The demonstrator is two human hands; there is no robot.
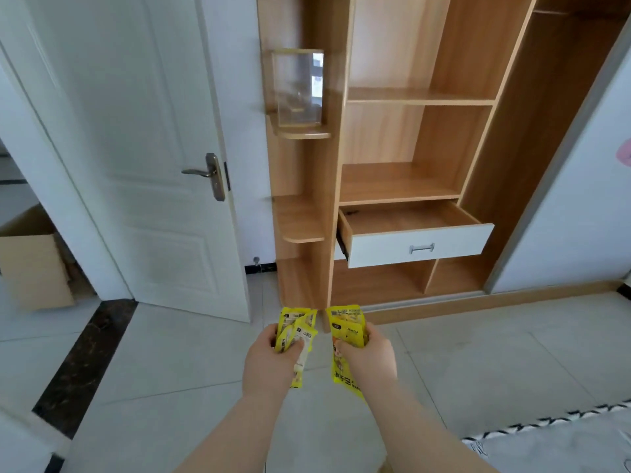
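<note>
Gripping bunches of yellow snack packets (295,331), the left hand (271,363) and right hand (370,358) curl fingers (296,348) round their middles; light, soft, slippery film probably slides unless pinched firmly.

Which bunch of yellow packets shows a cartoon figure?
The right-hand packets, held by the right hand: a cartoon figure shows on the front one. The left-hand packets, in the left hand, show none.

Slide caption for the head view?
Facing a wooden wardrobe with its white drawer open, left hand and right hand each grip yellow packets.
</note>
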